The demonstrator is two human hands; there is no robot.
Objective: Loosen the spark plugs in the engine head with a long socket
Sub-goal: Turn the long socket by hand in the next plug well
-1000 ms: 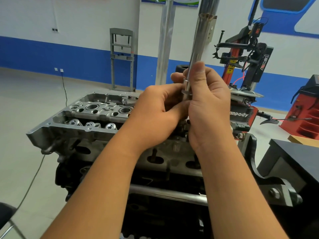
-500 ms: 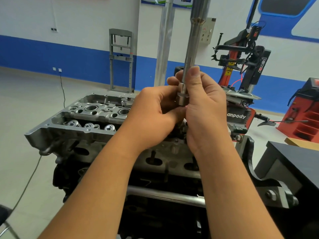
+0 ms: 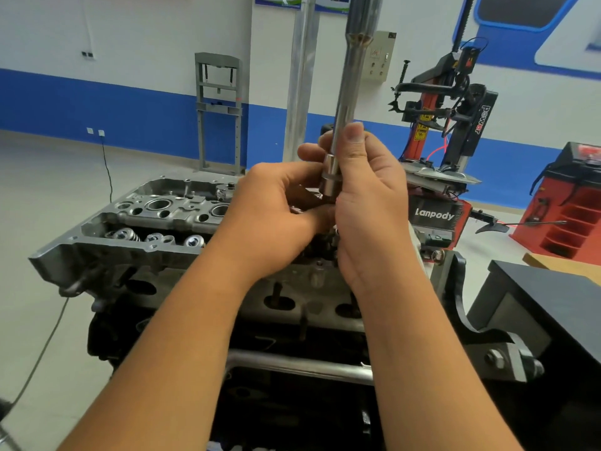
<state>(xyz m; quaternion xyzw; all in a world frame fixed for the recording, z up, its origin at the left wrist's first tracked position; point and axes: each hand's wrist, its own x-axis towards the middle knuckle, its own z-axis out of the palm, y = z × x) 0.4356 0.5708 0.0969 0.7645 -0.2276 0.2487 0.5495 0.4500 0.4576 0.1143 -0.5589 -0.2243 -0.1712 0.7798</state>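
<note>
A long chrome socket (image 3: 349,92) stands upright above the grey engine head (image 3: 146,219), its wider hex end at the top and its drive end low between my hands. My right hand (image 3: 367,203) grips the socket's lower shaft, thumb pressed along it. My left hand (image 3: 276,213) curls round a small metal part right under the socket's drive end; most of that part is hidden by the fingers. Open spark plug wells (image 3: 157,205) show on the head's left half. The right half of the head lies behind my hands.
The engine sits on a black stand with a bracket (image 3: 471,320) at the right. A black cabinet (image 3: 553,307) is close on the right. Behind stand a tyre changer (image 3: 448,131), a red machine (image 3: 572,203), a steel post (image 3: 300,79) and a grey press frame (image 3: 218,112). A cable (image 3: 107,170) crosses the floor.
The socket's drive end has come up clear between my hands, and the socket now stands a little straighter. Both hands stay together on it.
</note>
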